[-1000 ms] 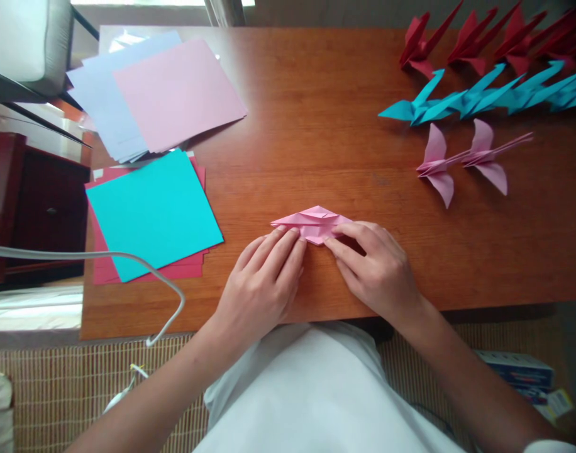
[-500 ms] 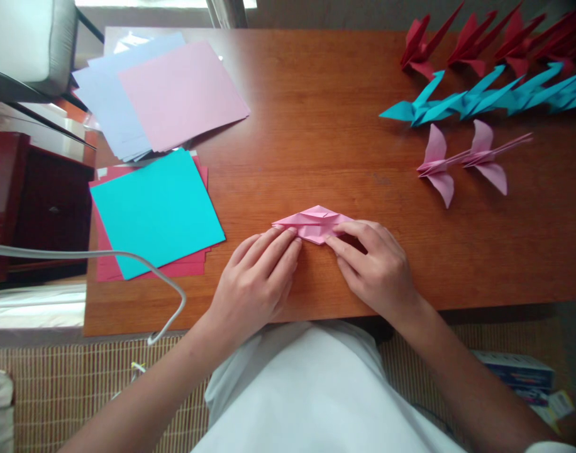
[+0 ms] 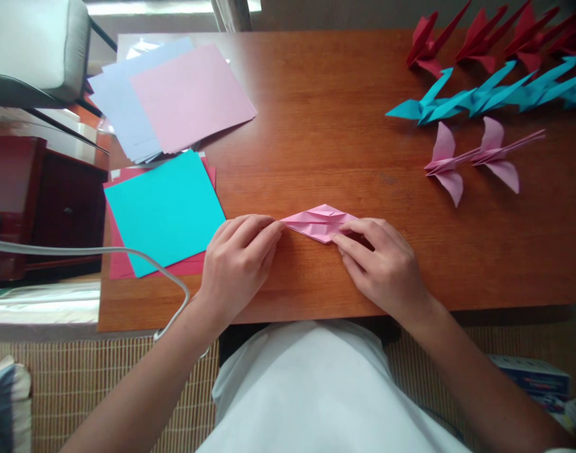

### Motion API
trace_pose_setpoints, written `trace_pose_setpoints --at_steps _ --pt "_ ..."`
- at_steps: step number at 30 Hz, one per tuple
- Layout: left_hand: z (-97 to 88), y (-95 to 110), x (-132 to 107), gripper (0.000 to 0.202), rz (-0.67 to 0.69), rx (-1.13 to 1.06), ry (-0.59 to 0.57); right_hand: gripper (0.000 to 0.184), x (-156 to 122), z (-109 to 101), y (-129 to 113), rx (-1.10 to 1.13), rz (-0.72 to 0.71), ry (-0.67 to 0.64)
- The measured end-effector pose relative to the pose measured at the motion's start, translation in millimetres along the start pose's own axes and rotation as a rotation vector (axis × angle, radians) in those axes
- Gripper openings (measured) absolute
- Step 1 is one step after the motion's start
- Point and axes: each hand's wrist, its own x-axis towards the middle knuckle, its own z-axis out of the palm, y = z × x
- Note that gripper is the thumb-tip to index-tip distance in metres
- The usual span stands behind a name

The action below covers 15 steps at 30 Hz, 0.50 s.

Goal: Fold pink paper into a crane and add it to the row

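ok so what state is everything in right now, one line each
folded pink paper: creased into a narrow diamond
left hand: fingertips at its left tip
right hand: fingertips on its right part
turquoise sheet: flat, atop red sheets
pale pink sheet: flat, overlapping pale blue sheets
two pink birds: folded, wings spread
turquoise birds: folded, lined up

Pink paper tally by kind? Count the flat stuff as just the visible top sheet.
Winged folded figures: 2
Folded piece between the left hand and right hand: 1
Flat top sheet: 1
Total: 4
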Motion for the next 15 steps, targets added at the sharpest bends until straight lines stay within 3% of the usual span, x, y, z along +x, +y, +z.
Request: trace_pose_setpoints --at_steps 15 --pt "3.1 -7.7 11.0 0.014 -0.039 -0.058 -0.011 0.008 16.9 4.1 3.9 0.015 -0.048 0.035"
